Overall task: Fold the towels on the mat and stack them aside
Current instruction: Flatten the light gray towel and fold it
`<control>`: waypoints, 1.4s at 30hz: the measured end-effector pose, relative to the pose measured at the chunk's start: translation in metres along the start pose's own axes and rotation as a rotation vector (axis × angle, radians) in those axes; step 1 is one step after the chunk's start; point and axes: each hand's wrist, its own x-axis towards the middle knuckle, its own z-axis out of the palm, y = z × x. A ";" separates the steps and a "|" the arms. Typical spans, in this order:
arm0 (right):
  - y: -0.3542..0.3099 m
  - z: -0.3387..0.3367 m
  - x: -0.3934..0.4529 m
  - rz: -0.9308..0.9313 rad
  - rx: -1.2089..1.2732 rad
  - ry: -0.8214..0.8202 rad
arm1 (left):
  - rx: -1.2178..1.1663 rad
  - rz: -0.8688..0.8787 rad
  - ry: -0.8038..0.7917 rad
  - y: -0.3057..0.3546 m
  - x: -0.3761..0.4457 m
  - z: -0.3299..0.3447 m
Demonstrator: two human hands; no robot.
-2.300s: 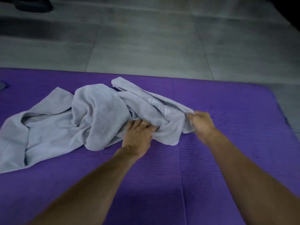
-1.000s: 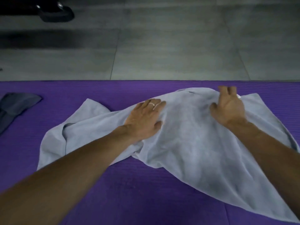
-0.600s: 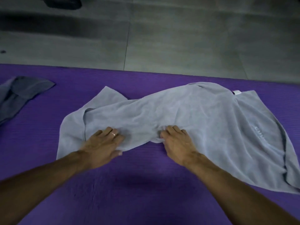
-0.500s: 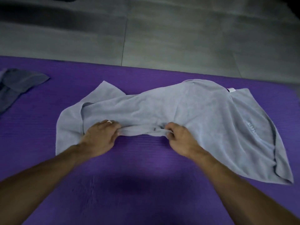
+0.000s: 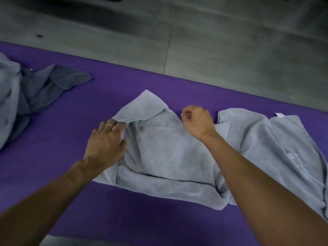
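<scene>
A light grey towel (image 5: 177, 153) lies crumpled and partly doubled over on the purple mat (image 5: 124, 210), from the middle out to the right. My left hand (image 5: 104, 141) pinches a fold at the towel's left side, near its far left corner. My right hand (image 5: 197, 119) is curled into a fist at the towel's far edge and seems to grip cloth there; the fingertips are hidden. A white tag (image 5: 277, 114) sticks out at the far right corner.
A dark grey towel (image 5: 53, 82) lies loose at the mat's far left, with a paler grey cloth heap (image 5: 8, 96) beside it at the frame edge. Grey tiled floor (image 5: 213, 50) runs beyond the mat's far edge.
Both hands took the towel's near edge and carried it away from me toward the far side, doubling the left part over. The view has shifted, showing more cloth at the left.
</scene>
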 end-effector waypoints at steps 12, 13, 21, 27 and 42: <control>-0.092 0.060 0.054 -0.481 -0.273 0.360 | -0.209 -0.489 0.151 -0.038 -0.008 -0.005; -0.104 0.059 0.059 -0.543 -0.250 0.395 | -0.245 -0.520 0.200 -0.046 -0.009 -0.008; -0.123 0.079 0.087 -0.293 -0.177 -0.166 | -0.369 -0.697 -0.023 -0.074 -0.015 -0.009; -0.176 0.099 0.129 -0.160 -0.186 -0.322 | -0.324 -0.699 -0.133 -0.090 -0.027 -0.006; -0.243 0.128 0.163 -0.624 -0.338 -0.095 | -0.111 -0.679 -0.253 -0.128 -0.044 -0.043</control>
